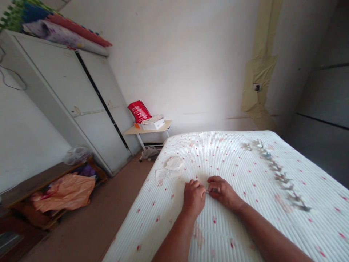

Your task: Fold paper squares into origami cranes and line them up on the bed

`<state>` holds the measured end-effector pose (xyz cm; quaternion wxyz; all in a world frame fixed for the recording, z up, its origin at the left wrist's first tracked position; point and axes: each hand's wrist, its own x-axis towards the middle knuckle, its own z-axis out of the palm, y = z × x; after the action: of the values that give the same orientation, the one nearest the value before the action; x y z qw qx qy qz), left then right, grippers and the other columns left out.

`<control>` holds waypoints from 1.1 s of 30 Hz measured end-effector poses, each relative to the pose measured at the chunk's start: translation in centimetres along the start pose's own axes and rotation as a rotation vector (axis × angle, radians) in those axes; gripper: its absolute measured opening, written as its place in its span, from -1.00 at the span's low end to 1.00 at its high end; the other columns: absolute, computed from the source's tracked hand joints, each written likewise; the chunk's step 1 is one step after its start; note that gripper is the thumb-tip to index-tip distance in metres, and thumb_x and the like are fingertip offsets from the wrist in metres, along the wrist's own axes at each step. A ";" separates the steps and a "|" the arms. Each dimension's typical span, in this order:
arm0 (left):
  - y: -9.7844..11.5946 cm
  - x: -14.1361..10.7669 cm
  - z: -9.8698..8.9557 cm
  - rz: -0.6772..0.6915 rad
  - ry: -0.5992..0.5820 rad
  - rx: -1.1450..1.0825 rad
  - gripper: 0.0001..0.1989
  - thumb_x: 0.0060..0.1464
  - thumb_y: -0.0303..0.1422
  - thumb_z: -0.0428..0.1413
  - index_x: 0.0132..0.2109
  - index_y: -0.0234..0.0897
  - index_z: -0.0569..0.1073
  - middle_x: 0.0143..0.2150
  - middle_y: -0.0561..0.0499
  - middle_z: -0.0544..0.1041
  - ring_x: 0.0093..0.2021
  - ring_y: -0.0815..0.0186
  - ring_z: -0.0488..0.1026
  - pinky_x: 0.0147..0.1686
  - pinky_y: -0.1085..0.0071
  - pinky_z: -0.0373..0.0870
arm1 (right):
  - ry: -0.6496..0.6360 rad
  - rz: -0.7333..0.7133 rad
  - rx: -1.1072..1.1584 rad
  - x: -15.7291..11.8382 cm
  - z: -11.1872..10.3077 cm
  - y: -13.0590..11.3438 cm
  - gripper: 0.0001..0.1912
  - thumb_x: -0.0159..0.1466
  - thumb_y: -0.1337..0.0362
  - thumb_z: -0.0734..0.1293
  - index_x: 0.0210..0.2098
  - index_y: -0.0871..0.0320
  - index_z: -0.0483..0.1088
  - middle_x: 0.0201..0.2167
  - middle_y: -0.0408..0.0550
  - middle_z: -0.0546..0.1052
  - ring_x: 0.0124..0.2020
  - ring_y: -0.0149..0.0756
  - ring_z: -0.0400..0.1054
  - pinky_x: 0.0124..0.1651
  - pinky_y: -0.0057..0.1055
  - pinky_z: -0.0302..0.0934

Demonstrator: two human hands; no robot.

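Over the white quilted bed cover with red dots, my left hand is closed, its fingers curled together. My right hand is just to its right, thumb and fingers bent into a pinch. Something small and thin shows between the fingertips of both hands, too small to make out. Beyond my left hand lie pale printed papers and a roundish whitish piece. On the right side of the bed, several small folded-looking figures in grey, white and bluish tones form a slanting row, somewhat blurred.
A small table beyond the bed holds a red bag and a white box. Grey cabinets with rolled mats on top stand at left. An orange cloth or bag lies on a low wooden unit.
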<state>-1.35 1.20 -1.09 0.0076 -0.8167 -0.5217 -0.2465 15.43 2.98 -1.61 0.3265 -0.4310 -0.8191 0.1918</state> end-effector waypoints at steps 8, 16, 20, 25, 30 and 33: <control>0.3 -0.6 -0.6 -0.049 -0.025 -0.073 -0.88 -0.01 -0.48 0.08 -0.43 -0.21 0.48 -0.36 0.03 0.46 -0.24 0.30 0.32 -0.17 0.33 0.13 | -0.031 0.019 -0.025 0.1 -0.3 -0.4 -0.83 0.05 0.47 0.28 -0.52 0.11 0.48 -0.20 -0.03 0.46 -0.16 -0.25 0.34 -0.12 -0.37 0.20; 0.2 -0.5 -0.2 -0.058 -0.014 -0.053 -0.88 0.00 -0.46 0.10 -0.45 -0.20 0.48 -0.38 0.05 0.47 -0.25 0.32 0.33 -0.16 0.34 0.12 | -0.046 0.050 -0.041 0.2 -0.6 -1.1 -0.83 0.06 0.46 0.28 -0.53 0.12 0.48 -0.23 -0.02 0.47 -0.16 -0.24 0.34 -0.11 -0.37 0.19; 0.2 -0.5 -0.2 -0.063 -0.009 -0.046 -0.87 0.01 -0.45 0.09 -0.45 -0.20 0.48 -0.38 0.05 0.46 -0.26 0.32 0.32 -0.15 0.33 0.11 | -0.047 0.068 -0.053 0.2 -0.6 -1.4 -0.83 0.06 0.46 0.27 -0.52 0.13 0.48 -0.22 -0.01 0.47 -0.17 -0.24 0.34 -0.13 -0.37 0.20; 0.3 -0.5 -0.6 -0.061 -0.030 -0.046 -0.86 0.00 -0.46 0.09 -0.47 -0.21 0.48 -0.39 0.05 0.46 -0.27 0.32 0.31 -0.20 0.35 0.11 | -0.033 0.091 -0.053 0.3 -0.5 -1.4 -0.82 0.05 0.46 0.26 -0.53 0.13 0.48 -0.23 -0.01 0.48 -0.19 -0.24 0.35 -0.13 -0.36 0.21; 0.6 -0.9 -1.1 -0.044 -0.054 -0.039 -0.86 0.00 -0.47 0.07 -0.46 -0.22 0.47 -0.37 0.03 0.46 -0.26 0.31 0.31 -0.23 0.35 0.10 | -0.037 0.125 -0.039 0.3 -0.3 -1.1 -0.82 0.06 0.44 0.26 -0.54 0.13 0.48 -0.21 0.00 0.48 -0.18 -0.24 0.35 -0.11 -0.35 0.21; 0.7 -1.1 -1.3 -0.029 -0.072 -0.024 -0.87 0.00 -0.46 0.06 -0.44 -0.21 0.48 -0.35 0.02 0.46 -0.25 0.30 0.30 -0.24 0.35 0.09 | -0.036 0.128 -0.037 0.3 -0.2 -1.1 -0.82 0.06 0.44 0.26 -0.54 0.13 0.48 -0.21 -0.02 0.48 -0.19 -0.26 0.35 -0.11 -0.36 0.20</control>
<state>-1.62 -0.44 -0.22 -0.0245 -0.8173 -0.5306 -0.2234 14.83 2.66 -0.67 0.2907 -0.4850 -0.7990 0.2046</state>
